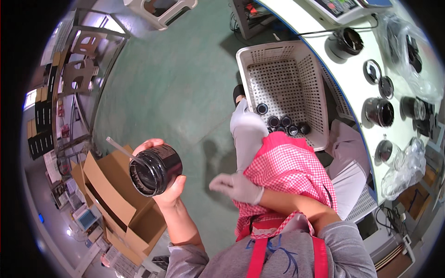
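My left hand is bare and wrapped round a dark glass jar, held up at the left and tilted so its open mouth shows. Black, glossy stuff coats the inside of the jar. A pale, thin stick juts from its mouth toward the upper left. My right hand, in a whitish glove, hovers beside the red checked apron over my lap. Its fingers are loosely bent and hold nothing that I can see.
A white perforated crate ahead contains several dark round jars or lids. The white table on the right carries open black jars, lids, plastic bags and a scale. An open cardboard box stands at the left.
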A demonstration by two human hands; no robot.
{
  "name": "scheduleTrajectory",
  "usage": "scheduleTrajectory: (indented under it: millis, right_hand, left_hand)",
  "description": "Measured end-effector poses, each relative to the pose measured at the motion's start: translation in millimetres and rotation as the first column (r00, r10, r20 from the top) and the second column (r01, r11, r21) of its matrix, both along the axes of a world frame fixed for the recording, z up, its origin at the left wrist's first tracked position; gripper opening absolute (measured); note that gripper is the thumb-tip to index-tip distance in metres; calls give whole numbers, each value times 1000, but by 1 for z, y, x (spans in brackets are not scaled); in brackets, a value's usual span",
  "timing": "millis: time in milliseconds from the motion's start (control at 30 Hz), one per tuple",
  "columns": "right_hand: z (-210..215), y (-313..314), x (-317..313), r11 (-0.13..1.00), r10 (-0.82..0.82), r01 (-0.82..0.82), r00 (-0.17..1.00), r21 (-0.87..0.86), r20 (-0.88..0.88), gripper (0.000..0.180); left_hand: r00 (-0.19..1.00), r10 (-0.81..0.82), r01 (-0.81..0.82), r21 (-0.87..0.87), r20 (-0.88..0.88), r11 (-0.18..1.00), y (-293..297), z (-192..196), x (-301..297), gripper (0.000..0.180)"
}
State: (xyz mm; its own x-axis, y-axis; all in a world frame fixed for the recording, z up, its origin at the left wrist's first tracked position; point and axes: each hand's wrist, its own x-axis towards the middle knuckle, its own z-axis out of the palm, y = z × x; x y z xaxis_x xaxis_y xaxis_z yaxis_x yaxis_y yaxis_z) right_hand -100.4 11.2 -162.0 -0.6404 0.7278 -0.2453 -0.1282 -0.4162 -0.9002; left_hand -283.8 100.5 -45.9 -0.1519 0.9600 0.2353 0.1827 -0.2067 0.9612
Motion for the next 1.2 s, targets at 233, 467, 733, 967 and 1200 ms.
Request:
scheduleTrajectory:
  millis: [233, 467, 733, 967, 1200]
  right_hand:
    - [41, -35, 16, 866, 287, -342, 937, 366, 197, 38]
    - [61, -45, 36, 796, 110, -228, 965, 561, 237, 30]
    - [67, -8, 72, 628, -431, -9, 829, 778, 357, 25]
    - [97, -29, 203, 787, -615, 613, 766, -76, -188, 43]
    - [156, -101, 286, 691, -723, 686, 646, -228, -245, 63]
  left_hand:
    - [985, -169, 169, 27, 30, 985, -14, 12, 18, 87]
    - [976, -202, 194, 98, 78, 976, -42, 36, 36, 83]
    - [973, -229, 230, 37, -18, 973, -78, 64, 65, 80]
    - [905, -423, 423, -15, -54, 906, -105, 68, 139, 78]
    - [752, -659, 659, -28, 13, 752, -132, 57, 229, 78]
